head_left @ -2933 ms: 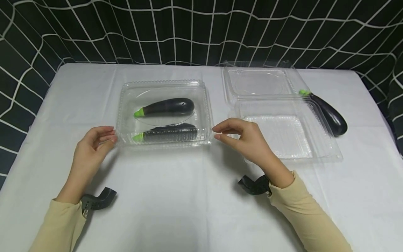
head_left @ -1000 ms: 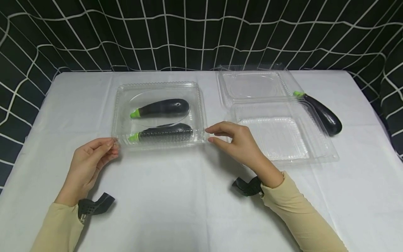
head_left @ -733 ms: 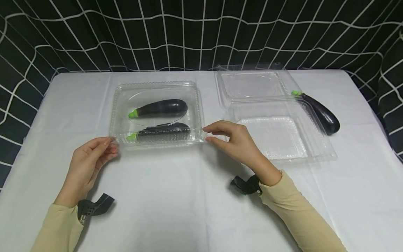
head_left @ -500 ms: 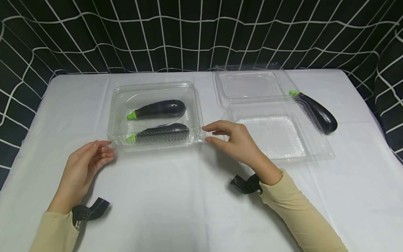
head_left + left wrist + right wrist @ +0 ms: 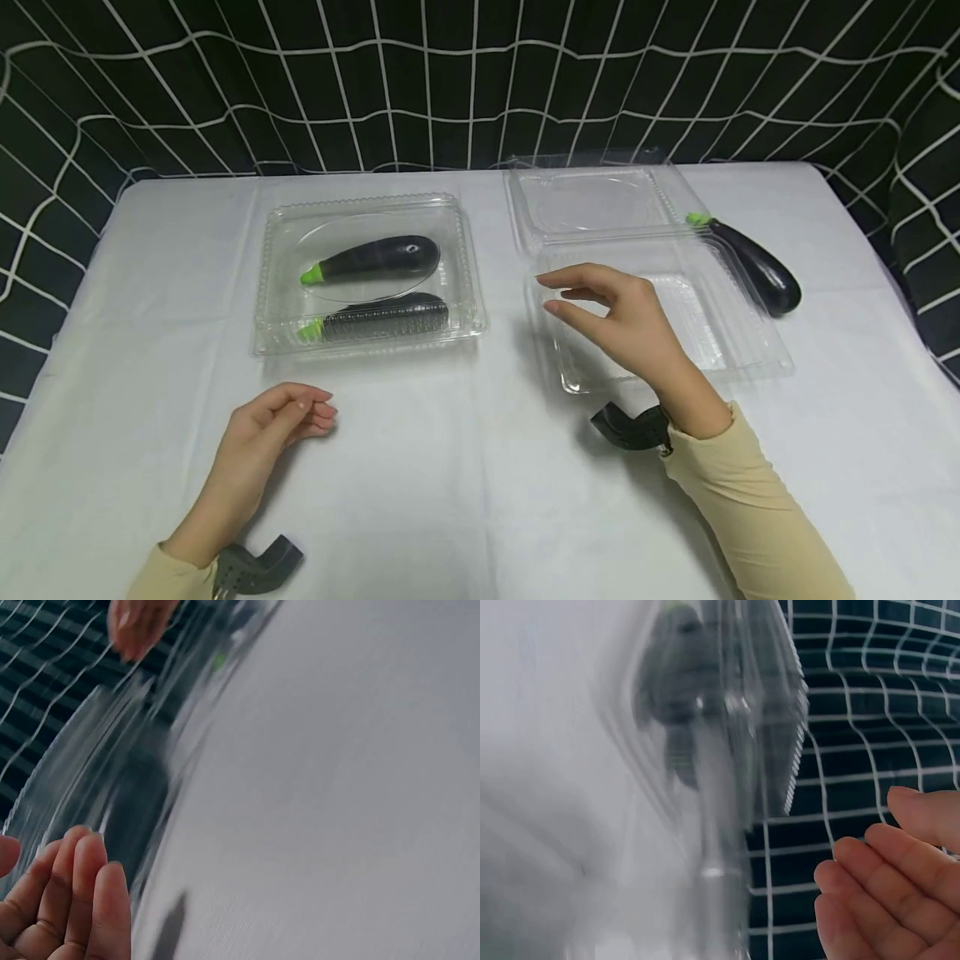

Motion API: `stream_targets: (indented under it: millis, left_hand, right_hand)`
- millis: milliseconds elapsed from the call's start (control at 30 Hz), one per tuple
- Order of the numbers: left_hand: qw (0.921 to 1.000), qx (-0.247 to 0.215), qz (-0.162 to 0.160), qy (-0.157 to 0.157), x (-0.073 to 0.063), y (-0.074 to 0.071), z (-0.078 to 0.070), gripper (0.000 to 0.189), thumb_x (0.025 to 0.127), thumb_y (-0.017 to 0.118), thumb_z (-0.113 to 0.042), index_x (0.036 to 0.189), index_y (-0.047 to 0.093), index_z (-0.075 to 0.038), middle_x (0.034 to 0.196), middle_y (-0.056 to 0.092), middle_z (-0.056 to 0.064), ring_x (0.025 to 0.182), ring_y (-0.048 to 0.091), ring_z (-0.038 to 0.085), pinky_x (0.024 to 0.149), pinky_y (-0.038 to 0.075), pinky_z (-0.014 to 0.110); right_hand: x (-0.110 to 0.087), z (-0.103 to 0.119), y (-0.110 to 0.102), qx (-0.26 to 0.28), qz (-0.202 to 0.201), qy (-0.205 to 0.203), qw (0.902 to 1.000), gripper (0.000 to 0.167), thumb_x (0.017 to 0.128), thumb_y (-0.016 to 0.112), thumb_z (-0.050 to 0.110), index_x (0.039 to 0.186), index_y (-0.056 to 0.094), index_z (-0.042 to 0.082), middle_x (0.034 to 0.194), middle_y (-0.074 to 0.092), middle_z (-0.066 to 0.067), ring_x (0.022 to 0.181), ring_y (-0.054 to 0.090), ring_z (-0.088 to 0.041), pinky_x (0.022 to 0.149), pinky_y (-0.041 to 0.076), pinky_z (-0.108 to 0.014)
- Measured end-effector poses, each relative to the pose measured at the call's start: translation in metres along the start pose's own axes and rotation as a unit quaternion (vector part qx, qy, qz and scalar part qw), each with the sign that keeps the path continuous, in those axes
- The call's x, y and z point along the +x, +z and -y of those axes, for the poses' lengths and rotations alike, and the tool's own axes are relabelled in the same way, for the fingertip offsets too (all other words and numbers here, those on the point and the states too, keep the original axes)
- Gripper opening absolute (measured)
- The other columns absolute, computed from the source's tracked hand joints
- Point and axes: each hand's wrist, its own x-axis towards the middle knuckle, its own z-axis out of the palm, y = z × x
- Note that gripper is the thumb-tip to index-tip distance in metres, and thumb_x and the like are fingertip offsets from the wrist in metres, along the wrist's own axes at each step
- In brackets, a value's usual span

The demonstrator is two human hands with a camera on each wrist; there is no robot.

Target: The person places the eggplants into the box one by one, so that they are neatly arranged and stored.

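Presently both hands hold nothing. Left hand (image 5: 266, 429), beige-sleeved, is in front of a clear, ridged plastic clamshell box (image 5: 461, 275) with its lid down, apart from its near rim; fingers extended side by side, thumb near them. Right hand (image 5: 618, 321) is over the left part of a second clear plastic clamshell, lid folded back (image 5: 675, 258); fingers bent and close together, thumb apart, a gap between. Lidded box sits left of centre, towards the far edge of the white-covered table (image 5: 412, 483), with two glossy dark-purple, green-capped eggplants inside, one farther back (image 5: 382, 258), one along the near wall (image 5: 375, 321). Second clamshell lies towards the far right corner, its lid at the table's far edge. Third eggplant (image 5: 757, 268), likewise dark and green-capped, lies at its right side, nearer the table's right edge. White-corded net on dark backing (image 5: 472, 83) rises behind the far edge.
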Motion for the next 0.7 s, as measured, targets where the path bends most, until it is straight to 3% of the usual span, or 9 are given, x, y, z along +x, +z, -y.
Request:
stream_targets:
  millis: [233, 333, 500, 600, 700]
  left_hand:
    - [0.9944, 0.048, 0.073, 0.06, 0.004, 0.044, -0.009, 0.018, 0.096, 0.05, 0.0, 0.103, 0.059, 0.014, 0.096, 0.066, 0.025, 0.088, 0.068, 0.02, 0.08, 0.054, 0.029]
    - [0.9887, 0.061, 0.114, 0.077, 0.008, 0.063, -0.01, 0.017, 0.094, 0.053, 0.0, 0.106, 0.06, 0.01, 0.1, 0.067, 0.023, 0.092, 0.067, 0.021, 0.083, 0.053, 0.029]
    - [0.9791, 0.088, 0.156, 0.097, 0.011, 0.092, -0.013, 0.025, 0.094, 0.054, -0.002, 0.117, 0.06, 0.001, 0.116, 0.064, 0.014, 0.107, 0.062, 0.022, 0.09, 0.05, 0.029]
    - [0.9686, 0.127, 0.169, 0.131, 0.012, 0.108, -0.017, 0.035, 0.095, 0.054, -0.006, 0.13, 0.053, -0.002, 0.132, 0.055, 0.01, 0.119, 0.054, 0.021, 0.096, 0.045, 0.031]
    - [0.9447, 0.2, 0.179, 0.189, 0.014, 0.124, -0.02, 0.047, 0.097, 0.052, -0.014, 0.141, 0.04, -0.003, 0.146, 0.04, 0.006, 0.132, 0.039, 0.018, 0.106, 0.035, 0.033]
  right_hand:
    - [-0.009, -0.005, -0.03, -0.013, -0.049, 0.003, 0.9987, 0.023, 0.084, 0.068, 0.0, 0.107, 0.068, -0.001, 0.102, 0.07, -0.001, 0.092, 0.063, 0.001, 0.084, 0.049, -0.018]
    - [-0.013, -0.009, -0.041, -0.017, -0.069, 0.005, 0.9975, 0.024, 0.084, 0.068, -0.001, 0.108, 0.068, -0.002, 0.101, 0.07, 0.003, 0.091, 0.063, 0.0, 0.084, 0.048, -0.017]
    - [-0.023, -0.015, -0.061, -0.023, -0.093, 0.014, 0.9953, 0.025, 0.083, 0.068, -0.003, 0.108, 0.068, -0.001, 0.103, 0.069, -0.002, 0.093, 0.062, -0.002, 0.084, 0.047, -0.015]
    - [-0.028, -0.019, -0.073, -0.032, -0.108, 0.024, 0.9934, 0.026, 0.083, 0.068, -0.004, 0.109, 0.068, -0.001, 0.104, 0.069, -0.002, 0.094, 0.062, -0.003, 0.084, 0.047, -0.014]
    - [-0.033, -0.021, -0.085, -0.058, -0.121, 0.049, 0.9898, 0.026, 0.085, 0.067, -0.001, 0.111, 0.067, -0.001, 0.105, 0.069, 0.004, 0.094, 0.061, 0.0, 0.082, 0.046, -0.011]
